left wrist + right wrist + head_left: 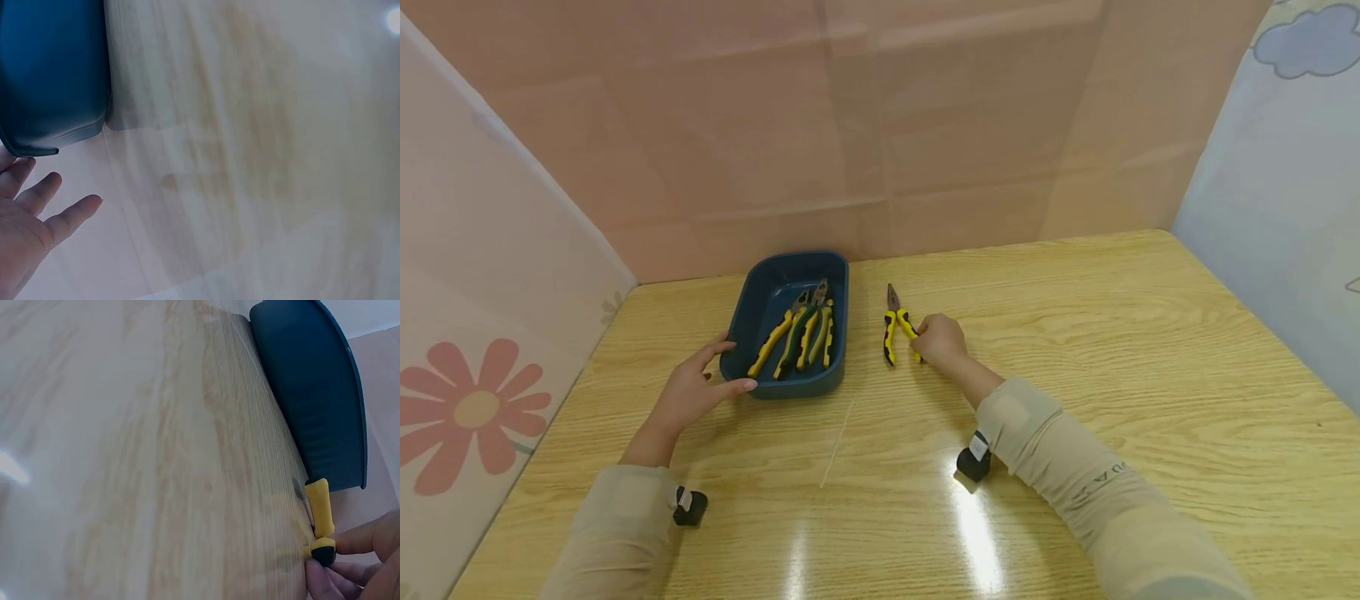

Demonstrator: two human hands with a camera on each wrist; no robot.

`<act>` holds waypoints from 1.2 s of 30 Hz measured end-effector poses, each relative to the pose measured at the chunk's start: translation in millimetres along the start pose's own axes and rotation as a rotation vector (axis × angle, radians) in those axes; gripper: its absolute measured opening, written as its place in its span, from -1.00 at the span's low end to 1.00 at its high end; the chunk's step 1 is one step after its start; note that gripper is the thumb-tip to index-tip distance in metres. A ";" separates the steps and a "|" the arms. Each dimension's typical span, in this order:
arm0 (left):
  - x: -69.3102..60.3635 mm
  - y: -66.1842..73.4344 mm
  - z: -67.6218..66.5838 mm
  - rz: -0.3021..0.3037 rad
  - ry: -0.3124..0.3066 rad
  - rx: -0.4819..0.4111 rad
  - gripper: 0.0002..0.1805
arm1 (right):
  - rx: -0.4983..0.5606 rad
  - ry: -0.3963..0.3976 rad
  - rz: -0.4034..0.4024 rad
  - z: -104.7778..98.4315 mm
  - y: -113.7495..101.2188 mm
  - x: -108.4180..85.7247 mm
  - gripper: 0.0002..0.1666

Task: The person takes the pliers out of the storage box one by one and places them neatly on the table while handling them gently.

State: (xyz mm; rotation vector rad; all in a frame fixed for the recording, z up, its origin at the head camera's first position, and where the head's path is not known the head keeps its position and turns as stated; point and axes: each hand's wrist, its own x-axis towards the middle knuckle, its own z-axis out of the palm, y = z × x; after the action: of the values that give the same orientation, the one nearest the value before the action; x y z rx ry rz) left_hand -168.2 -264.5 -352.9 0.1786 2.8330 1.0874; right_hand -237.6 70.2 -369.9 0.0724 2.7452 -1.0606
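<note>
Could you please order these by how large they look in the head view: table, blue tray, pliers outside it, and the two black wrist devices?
1. Table
2. Blue tray
3. Pliers
4. Left black device and right black device: nearly alike, so unranked

dark letters (1108,477) on the right sleeve (1037,442) include an "a", others unclear; white labels (978,446) on both wrist cameras (973,467) are unreadable.

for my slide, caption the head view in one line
Left fingers touch a blue tray of pliers; right fingers pinch one handle of another pair on the wood-grain table.
</note>
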 end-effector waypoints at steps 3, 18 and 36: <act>0.1 0.3 0.4 -0.004 -0.002 0.006 -0.09 | 0.009 -0.003 -0.010 -0.1 0.1 -1.3 -0.74; -1.5 2.6 -1.4 -0.012 -0.005 0.010 -0.09 | 0.044 -0.030 -0.045 -3.9 -0.8 -10.6 -0.67; -1.8 1.9 -0.9 -0.015 -0.007 0.016 -0.09 | 0.242 -0.007 -0.067 -0.1 -15.8 -19.8 -0.68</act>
State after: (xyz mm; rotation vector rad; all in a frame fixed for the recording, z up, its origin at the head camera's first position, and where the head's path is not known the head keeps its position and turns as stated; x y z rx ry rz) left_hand -166.4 -264.0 -350.8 0.1627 2.8329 1.0590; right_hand -220.1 59.0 -355.5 0.0113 2.6162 -1.4042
